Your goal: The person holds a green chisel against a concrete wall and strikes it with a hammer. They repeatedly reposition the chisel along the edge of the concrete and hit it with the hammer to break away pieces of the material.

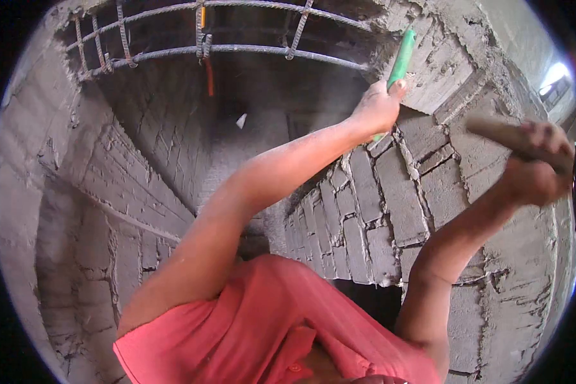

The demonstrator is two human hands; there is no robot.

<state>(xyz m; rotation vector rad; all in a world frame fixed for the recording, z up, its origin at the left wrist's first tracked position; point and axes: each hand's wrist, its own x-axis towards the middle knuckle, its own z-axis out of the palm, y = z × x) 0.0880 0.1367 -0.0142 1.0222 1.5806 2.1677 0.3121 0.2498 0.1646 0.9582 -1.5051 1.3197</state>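
Note:
My left hand (381,109) is closed around a green rod-shaped tool (402,57), like a chisel. Its upper end reaches the rough concrete ledge (429,70), and a short green end shows below the fist. At the far right, my right hand (537,169) grips a thick brown bar-like tool (502,134), blurred by motion; whether it is a hammer I cannot tell. This tool points left toward the green one, with a gap between them. Behind both hands runs the brick wall (400,185) with rough mortar joints.
Curved steel rebar (256,48) crosses the opening above, with an orange strip (209,77) hanging from it. A small pale shard (241,120) shows against the dark space below. Plastered masonry (115,166) stands at the left. A bright opening (555,75) lies at the upper right.

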